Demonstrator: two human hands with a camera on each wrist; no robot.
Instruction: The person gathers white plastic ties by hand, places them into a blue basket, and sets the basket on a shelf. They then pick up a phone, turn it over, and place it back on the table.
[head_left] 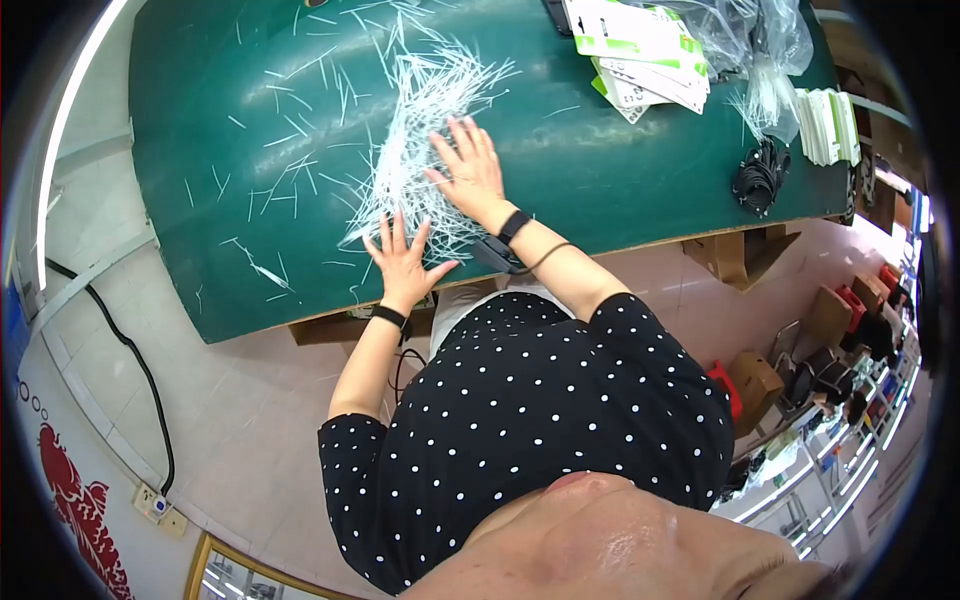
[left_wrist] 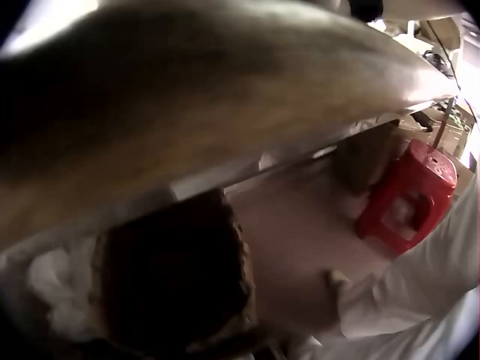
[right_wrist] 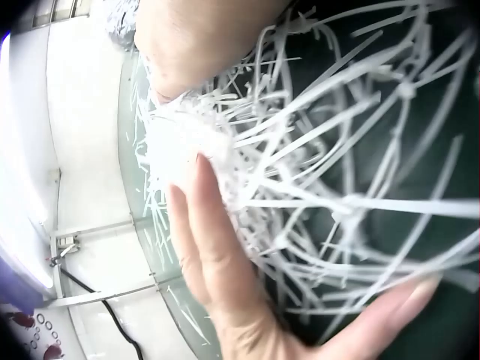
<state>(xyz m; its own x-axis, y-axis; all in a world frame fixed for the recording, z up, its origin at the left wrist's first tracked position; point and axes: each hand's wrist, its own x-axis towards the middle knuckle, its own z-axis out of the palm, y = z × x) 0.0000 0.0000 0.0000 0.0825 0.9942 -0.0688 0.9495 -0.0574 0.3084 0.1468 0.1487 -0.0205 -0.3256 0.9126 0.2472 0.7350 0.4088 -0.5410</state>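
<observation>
A loose heap of thin white cable ties (head_left: 425,105) lies on the green table (head_left: 600,170). My left hand (head_left: 402,272) rests at the near end of the heap, fingers spread and straight. Further up, my right hand (head_left: 474,180) lies over the heap's right side with its fingers extended. Neither hand grips anything. Seen close in the right wrist view, the tangled ties (right_wrist: 300,135) run between the left hand (right_wrist: 232,300) below and part of the right hand (right_wrist: 202,45) above. The left wrist view shows neither the hands nor the heap.
Single ties are scattered over the table's left half. At the back right lie green-and-white cards (head_left: 640,50), a clear plastic bag (head_left: 775,50), a black cable coil (head_left: 762,180) and a stack of cards (head_left: 828,127). A red stool (left_wrist: 420,165) stands on the floor.
</observation>
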